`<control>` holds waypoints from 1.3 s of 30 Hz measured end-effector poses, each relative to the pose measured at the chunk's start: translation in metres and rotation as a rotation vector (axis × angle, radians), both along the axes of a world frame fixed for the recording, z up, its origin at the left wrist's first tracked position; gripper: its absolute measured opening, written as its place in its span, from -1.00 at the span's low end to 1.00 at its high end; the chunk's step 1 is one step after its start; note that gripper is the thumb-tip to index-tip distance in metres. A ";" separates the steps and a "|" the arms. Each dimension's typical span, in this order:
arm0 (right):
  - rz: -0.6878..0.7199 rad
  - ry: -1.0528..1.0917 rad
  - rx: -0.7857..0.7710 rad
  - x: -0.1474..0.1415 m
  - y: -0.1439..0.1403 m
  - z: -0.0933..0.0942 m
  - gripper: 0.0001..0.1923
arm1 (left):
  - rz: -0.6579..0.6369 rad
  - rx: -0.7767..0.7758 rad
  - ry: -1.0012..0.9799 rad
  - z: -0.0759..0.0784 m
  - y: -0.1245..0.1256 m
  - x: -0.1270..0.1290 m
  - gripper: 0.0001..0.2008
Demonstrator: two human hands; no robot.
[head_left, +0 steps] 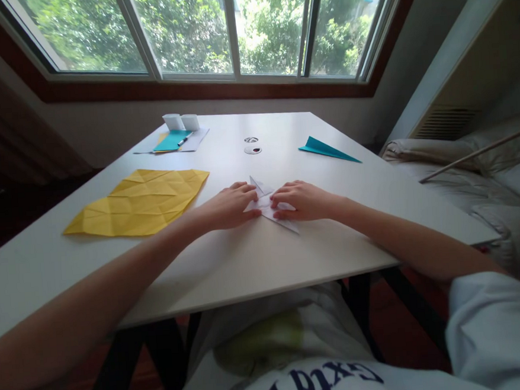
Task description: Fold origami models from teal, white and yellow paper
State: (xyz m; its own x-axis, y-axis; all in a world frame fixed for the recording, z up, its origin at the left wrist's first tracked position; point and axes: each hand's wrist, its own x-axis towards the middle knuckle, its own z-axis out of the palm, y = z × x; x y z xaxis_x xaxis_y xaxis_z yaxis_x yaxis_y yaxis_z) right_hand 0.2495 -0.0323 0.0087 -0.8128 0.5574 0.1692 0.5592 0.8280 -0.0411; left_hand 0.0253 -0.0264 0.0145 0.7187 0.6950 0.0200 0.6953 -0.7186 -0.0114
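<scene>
A folded sheet of white paper (266,201) lies on the white table in front of me, with one pointed corner toward the window and another toward me. On its left side rests my left hand (234,206), the fingers bent and the thumb along the paper's edge. My right hand (302,200) presses on the right side, its curled fingertips and thumb touching the paper. Parts of the paper are hidden under both hands. Whether either hand pinches a layer of it is hard to make out.
Creased yellow paper (142,202) lies to the left. A folded teal paper (328,150) is at the back right. Two small round pieces (252,150) sit beyond my hands. Teal sheets (172,140), a pen (185,138) and white blocks (172,122) occupy the back left. A window (231,30) is behind.
</scene>
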 end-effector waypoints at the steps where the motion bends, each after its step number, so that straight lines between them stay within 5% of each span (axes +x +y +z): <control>1: -0.017 -0.013 0.022 0.000 0.000 0.000 -0.64 | -0.016 -0.013 -0.010 0.000 0.000 0.000 -0.61; 10: -0.126 -0.065 0.076 -0.002 0.001 -0.005 -0.65 | -0.046 -0.051 -0.032 0.002 -0.006 0.003 -0.73; 21: 0.056 0.045 -0.096 0.013 0.014 -0.004 -0.74 | 0.090 0.082 0.099 0.012 -0.027 0.015 -0.69; 30: 0.106 0.085 -0.135 0.017 0.014 0.000 -0.68 | -0.049 -0.030 0.021 0.017 -0.019 0.004 -0.70; 39: 0.073 0.032 -0.029 0.011 0.009 -0.001 -0.67 | -0.158 0.015 -0.108 0.005 -0.014 0.005 -0.77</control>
State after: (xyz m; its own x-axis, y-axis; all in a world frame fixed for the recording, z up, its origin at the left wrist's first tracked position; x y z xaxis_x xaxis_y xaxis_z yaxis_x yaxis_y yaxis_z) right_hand 0.2606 -0.0230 0.0082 -0.8461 0.5015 0.1805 0.4951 0.8649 -0.0827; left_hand 0.0300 -0.0400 0.0199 0.8122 0.5724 0.1124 0.5712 -0.8195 0.0455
